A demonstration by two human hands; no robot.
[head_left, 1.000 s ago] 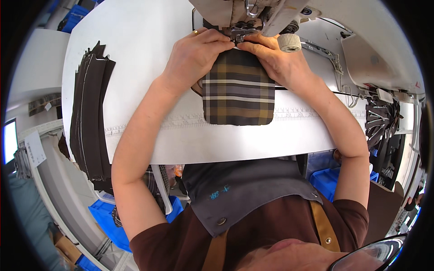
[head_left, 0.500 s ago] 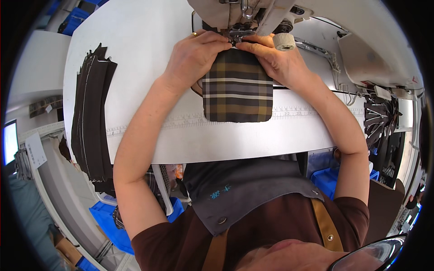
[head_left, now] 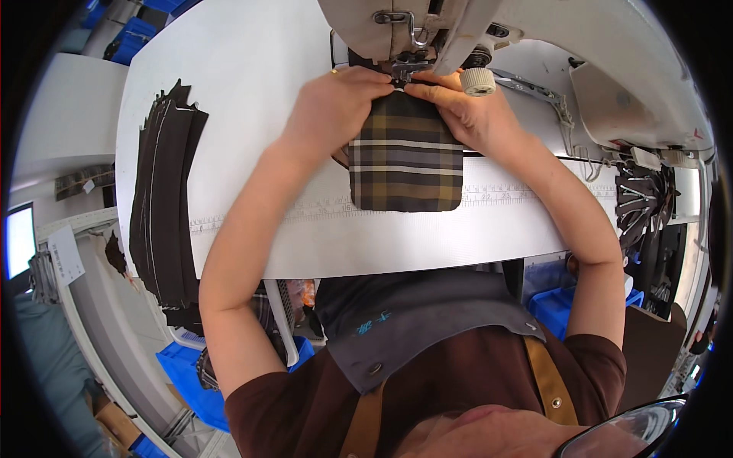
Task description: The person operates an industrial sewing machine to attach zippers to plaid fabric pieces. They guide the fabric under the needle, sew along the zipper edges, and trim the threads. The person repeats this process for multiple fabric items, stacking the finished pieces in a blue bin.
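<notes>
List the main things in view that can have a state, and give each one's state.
Plaid fabric: lying flat, far end at the presser foot
Presser foot: raised or lowered, cannot tell
Left-hand grip: fingertips at the fabric's far end
Right-hand grip: likewise, on the other side
Dark strips: piled, overlapping
Screen: lit

A head-worn fisheye looks down on the white table (head_left: 427, 246), close by.

My plaid cloth (head_left: 406, 181) shows 2 white stripes across olive and black; my stacked strips (head_left: 163, 210) look dark brown, perhaps black.
</notes>
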